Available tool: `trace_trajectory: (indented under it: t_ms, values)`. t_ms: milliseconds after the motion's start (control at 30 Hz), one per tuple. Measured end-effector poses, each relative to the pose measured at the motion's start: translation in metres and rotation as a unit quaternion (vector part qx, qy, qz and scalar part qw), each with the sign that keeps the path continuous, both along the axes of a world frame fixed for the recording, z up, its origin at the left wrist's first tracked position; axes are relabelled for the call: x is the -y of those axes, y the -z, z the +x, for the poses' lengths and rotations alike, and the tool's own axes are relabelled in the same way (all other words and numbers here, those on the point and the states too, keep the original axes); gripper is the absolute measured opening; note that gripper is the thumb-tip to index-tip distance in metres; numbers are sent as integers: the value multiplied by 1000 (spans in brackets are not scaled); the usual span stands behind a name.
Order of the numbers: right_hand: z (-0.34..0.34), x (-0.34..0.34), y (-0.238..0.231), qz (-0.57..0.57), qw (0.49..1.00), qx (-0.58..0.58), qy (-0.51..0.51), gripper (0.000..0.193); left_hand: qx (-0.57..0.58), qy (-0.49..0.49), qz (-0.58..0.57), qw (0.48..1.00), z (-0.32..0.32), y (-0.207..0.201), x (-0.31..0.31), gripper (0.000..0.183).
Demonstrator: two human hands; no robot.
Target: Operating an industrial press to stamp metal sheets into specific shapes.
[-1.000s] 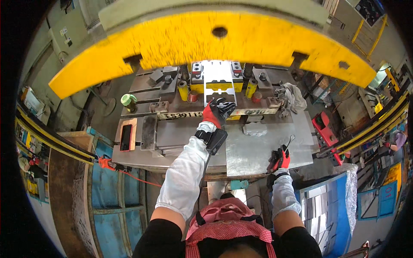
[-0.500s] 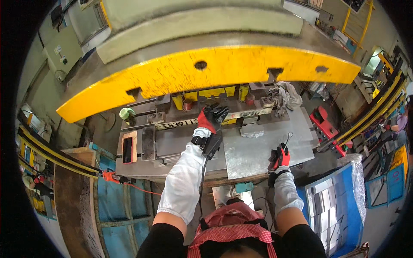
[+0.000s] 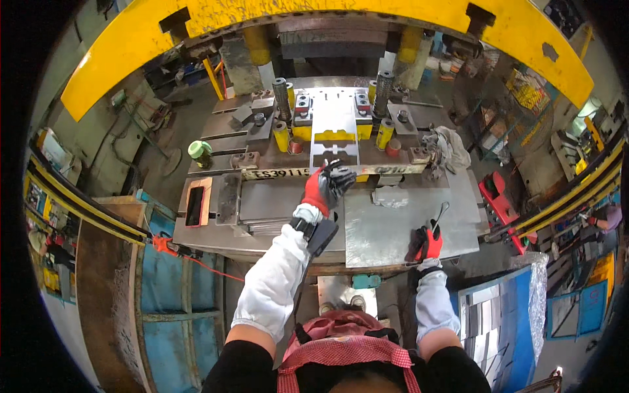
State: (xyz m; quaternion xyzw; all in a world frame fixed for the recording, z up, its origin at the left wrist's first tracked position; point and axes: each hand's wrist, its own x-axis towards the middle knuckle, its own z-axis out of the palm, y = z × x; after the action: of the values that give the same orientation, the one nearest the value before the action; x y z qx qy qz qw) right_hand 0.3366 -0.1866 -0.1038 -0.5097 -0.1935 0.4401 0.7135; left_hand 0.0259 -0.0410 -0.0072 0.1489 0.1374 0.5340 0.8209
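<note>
My left hand (image 3: 327, 187), in a red and black glove, is at the front edge of the die (image 3: 275, 157). Its fingers close over the near end of a bright metal strip (image 3: 334, 121), though the fingertips are partly hidden. The strip lies lengthwise in the die and has shaped cut-outs toward its near end. Farther right, my right hand (image 3: 427, 243), gloved alike, is closed around a thin wire tool with a looped end (image 3: 443, 209). That hand rests at the near edge of a flat metal sheet (image 3: 400, 229).
The press's yellow ram plate (image 3: 393, 14) spans overhead. Guide posts (image 3: 382, 92) flank the die. Stacked plates (image 3: 268, 206) and a phone (image 3: 195, 204) lie left, near a green-lidded bottle (image 3: 199, 152). A grey rag (image 3: 449, 147) and a blue bin of metal pieces (image 3: 498, 321) are right.
The yellow ram plate has risen, revealing the die, its posts and the metal strip. My left hand has shifted slightly right and down in view; my right hand stays about where it was.
</note>
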Motion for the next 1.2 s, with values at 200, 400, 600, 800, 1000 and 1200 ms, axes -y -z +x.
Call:
trace_trajectory:
  t_ms: [200,400,600,800,1000,1200]
  values:
    - [-76,-67,-134,59,936,219,-269,39,-43,-12,5,999,-11,13,38,45]
    - [-114,-206,-173,124,806,407,-411,23,-50,-14,35,998,0,12,47,42]
    - [-118,-156,-148,192,858,137,-456,28,-528,-73,230,814,-67,-31,135,41]
    - [-34,-17,-111,-73,830,92,-545,36,-896,-1,129,426,-216,-23,337,35]
    - [5,31,-89,-128,860,158,-469,35,-842,-122,-246,465,-364,-15,464,35]
    - [36,-25,-70,-136,889,130,-417,34,-521,-493,-251,650,-486,-5,444,38]
